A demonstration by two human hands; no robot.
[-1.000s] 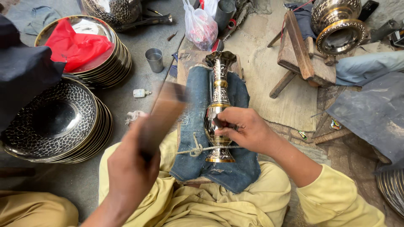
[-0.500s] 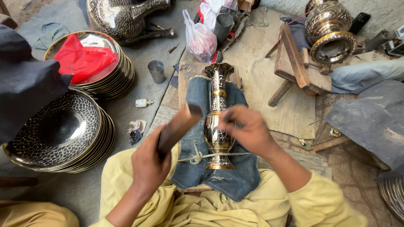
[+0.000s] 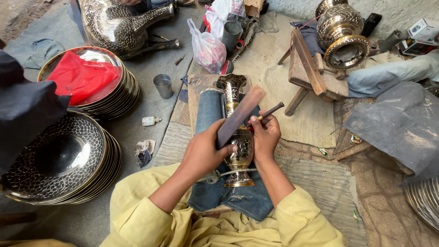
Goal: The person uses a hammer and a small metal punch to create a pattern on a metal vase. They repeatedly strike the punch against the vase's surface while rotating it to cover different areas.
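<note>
A tall engraved brass vase lies on a folded blue denim cloth over a wooden block between my knees, tied down with string near its foot. My left hand grips a flat dark wooden mallet whose far end rests across the vase near the chisel. My right hand holds a thin metal chisel with its tip set against the vase body. Both hands touch the vase.
Stacks of engraved metal plates sit at the left, one stack with a red cloth. A small metal cup, a plastic bag, a wooden stool, a large brass pot and another big vase lie beyond.
My left hand swung the mallet from a raised, blurred position at the left down and right onto the chisel. My right hand stayed on the vase with the chisel.
</note>
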